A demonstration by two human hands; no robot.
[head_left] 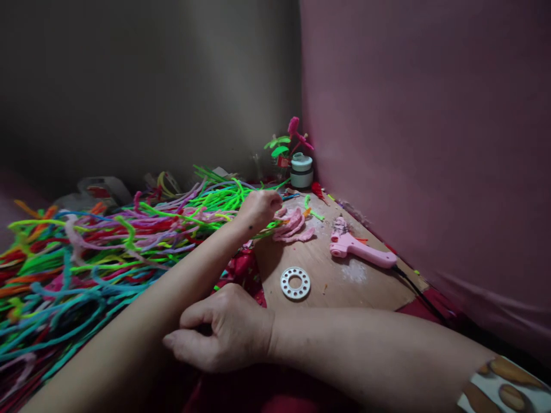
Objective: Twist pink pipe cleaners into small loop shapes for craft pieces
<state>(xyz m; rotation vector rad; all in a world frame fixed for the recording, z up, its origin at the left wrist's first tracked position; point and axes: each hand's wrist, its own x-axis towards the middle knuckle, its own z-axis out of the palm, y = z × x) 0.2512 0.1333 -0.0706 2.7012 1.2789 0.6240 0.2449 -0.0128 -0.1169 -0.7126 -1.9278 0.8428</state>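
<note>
My left hand [260, 209] reaches out to the near edge of the wooden board, its fingers curled shut and their far side hidden. Right beside it lie pink fuzzy petals [293, 225] with green stems, some partly behind the hand; whether it grips any cannot be made out. My right hand [230, 330] is closer to me, just beside my left forearm. Its thumb and index finger bend toward each other with a dark gap behind them, and anything in them is hidden. A white ring with round holes [295, 273] lies flat on the board beyond my right wrist.
A pink glue gun [364, 250] with a black cord rests on the wooden board [318, 258]. Colourful pipe cleaners [94, 246] heap up on the left. A lidded jar [301, 172] stands at the back corner near fuzzy flowers [297, 132]. A pink wall [430, 143] bounds the right.
</note>
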